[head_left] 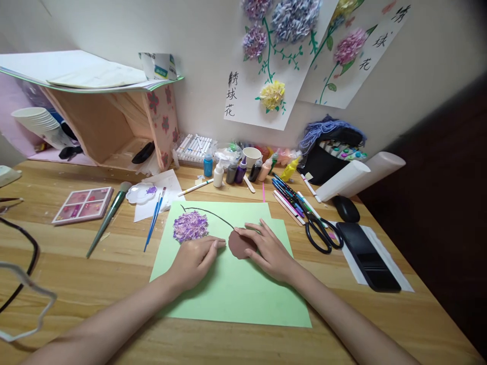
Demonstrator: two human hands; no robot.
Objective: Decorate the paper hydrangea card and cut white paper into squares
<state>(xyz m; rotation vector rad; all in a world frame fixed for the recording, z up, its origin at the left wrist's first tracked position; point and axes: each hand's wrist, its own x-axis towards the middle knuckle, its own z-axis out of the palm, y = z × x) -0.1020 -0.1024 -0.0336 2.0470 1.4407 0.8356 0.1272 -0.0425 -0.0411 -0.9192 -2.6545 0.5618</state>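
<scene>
A light green sheet of paper lies on the table with a purple paper-ruffle flower on its left side. A thin dark drawn stem curves over from the flower's upper left to a brown paper disc. My right hand rests over the disc's right side, fingers spread, index finger on its upper edge and thumb on its lower right. My left hand lies on the green sheet just below the flower, fingers stretched toward the disc without touching it, and it holds nothing.
Scissors, several pens and a phone lie to the right. Paint bottles stand along the back. At the left are blue brushes, a large brush and a pink palette. Flower pictures hang on the wall.
</scene>
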